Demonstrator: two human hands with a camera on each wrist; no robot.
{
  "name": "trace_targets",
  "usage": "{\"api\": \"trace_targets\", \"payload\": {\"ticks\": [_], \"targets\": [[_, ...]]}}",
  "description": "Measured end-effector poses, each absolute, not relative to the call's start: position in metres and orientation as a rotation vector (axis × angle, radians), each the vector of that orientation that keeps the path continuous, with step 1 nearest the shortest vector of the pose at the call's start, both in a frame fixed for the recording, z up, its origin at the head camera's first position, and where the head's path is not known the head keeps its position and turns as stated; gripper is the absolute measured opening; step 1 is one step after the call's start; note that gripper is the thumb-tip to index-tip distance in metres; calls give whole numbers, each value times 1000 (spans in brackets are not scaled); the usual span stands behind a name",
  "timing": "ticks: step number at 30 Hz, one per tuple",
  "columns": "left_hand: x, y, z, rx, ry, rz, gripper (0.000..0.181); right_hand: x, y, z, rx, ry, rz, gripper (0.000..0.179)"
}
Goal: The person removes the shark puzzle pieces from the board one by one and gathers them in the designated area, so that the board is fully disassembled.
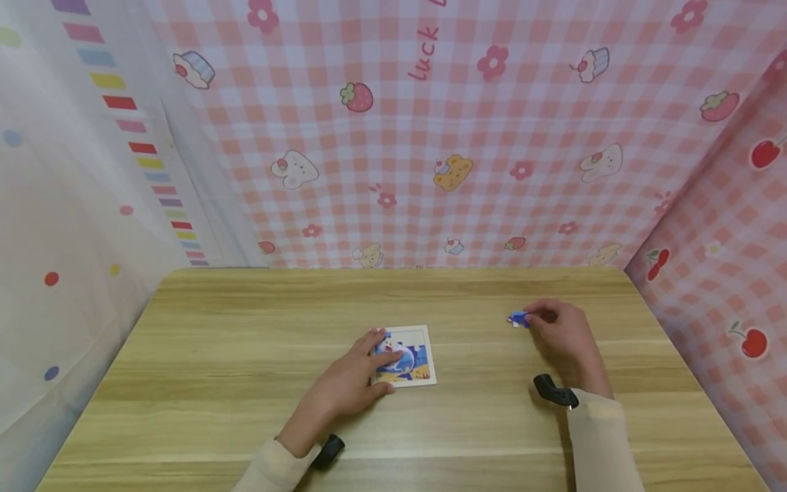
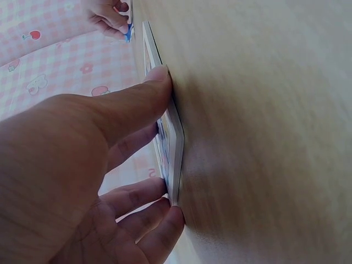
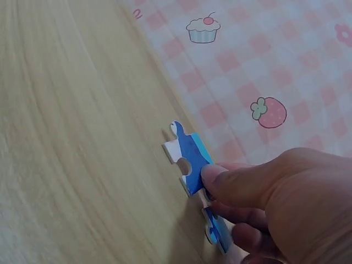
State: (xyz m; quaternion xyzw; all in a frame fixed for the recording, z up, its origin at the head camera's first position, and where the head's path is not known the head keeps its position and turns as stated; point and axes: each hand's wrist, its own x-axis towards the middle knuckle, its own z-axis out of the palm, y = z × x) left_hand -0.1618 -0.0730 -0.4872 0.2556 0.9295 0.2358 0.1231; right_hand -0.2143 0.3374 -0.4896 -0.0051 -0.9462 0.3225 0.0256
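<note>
A small square jigsaw puzzle (image 1: 421, 365) in a white frame lies flat on the table, part of its blue and yellow picture in place and its upper part pale. My left hand (image 1: 350, 376) rests on its left side, fingers spread over the picture and thumb at the near edge. In the left wrist view, thumb and fingertips touch the thin frame (image 2: 175, 137). Off to the right, my right hand (image 1: 562, 331) pinches a blue and white jigsaw piece (image 3: 190, 157) between thumb and fingers. Another blue piece (image 3: 220, 234) shows beneath those fingers, partly hidden.
The wooden table (image 1: 246, 321) reaches back to a pink checked cloth (image 1: 393, 137). A white dotted cloth (image 1: 61, 225) hangs at the left, and a cherry-patterned cloth (image 1: 732, 287) at the right. Both wrists wear black camera mounts (image 1: 555, 391).
</note>
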Motion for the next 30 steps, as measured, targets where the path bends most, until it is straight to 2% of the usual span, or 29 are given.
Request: {"api": "trace_targets", "payload": {"ticks": [9,30], "targets": [[-162,-73,-488,753,2715,699,57,-217,337,-491,50,-2881,862,17],[-162,-73,-489,756,2720,679,57,-214,336,-490,43,-2841,881,16]]}}
